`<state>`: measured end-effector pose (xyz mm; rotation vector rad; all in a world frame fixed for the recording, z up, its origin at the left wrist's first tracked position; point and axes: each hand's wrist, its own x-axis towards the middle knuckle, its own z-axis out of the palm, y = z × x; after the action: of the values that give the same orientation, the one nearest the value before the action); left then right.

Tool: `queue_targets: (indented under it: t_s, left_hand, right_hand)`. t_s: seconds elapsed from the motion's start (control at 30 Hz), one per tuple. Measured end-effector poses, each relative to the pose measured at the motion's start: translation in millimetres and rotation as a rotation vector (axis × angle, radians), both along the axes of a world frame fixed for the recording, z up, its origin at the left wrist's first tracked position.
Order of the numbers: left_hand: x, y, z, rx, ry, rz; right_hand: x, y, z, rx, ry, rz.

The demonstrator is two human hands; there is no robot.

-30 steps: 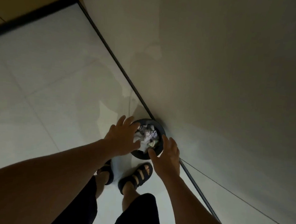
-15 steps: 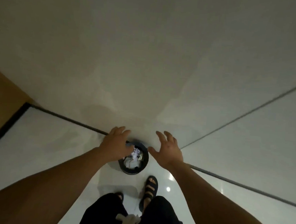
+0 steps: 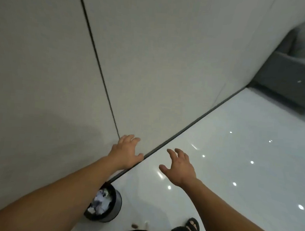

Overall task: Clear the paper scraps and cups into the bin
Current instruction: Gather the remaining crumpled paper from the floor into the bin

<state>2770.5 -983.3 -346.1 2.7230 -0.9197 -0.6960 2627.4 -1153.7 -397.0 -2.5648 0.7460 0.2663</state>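
Paper scraps [image 3: 101, 202], white and crumpled, fill the dark bin [image 3: 116, 208], which stands on the floor [image 3: 235, 156] at the foot of the wall [image 3: 151, 61]. My left forearm cuts off its left rim, and I cannot tell whether cups lie among the scraps. Both hands are empty, fingers spread: left hand [image 3: 127, 154] before the wall, right hand [image 3: 179, 168] over the floor. A brown speck [image 3: 134, 226] near the bin is too blurred to name.
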Motion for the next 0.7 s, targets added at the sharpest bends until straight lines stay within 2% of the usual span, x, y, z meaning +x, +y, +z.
queue_targets:
  t_s: [0.17, 0.4, 0.7]
  left_hand:
    - [-35.7, -131.9, 28.2, -0.033, -0.096, -0.237]
    - [-147.1, -320.4, 44.3, -0.092, -0.130, -0.498]
    - [-261.8, -474.4, 42.0, -0.087, -0.093, -0.772]
  right_hand:
    - [-78.2, -85.9, 8.9, 0.000, -0.049, -0.252]
    - [-194.4, -227.8, 28.8, -0.045, -0.122, -0.525]
    - [-330.2, -334.0, 31.7, -0.033, -0.069, -0.818]
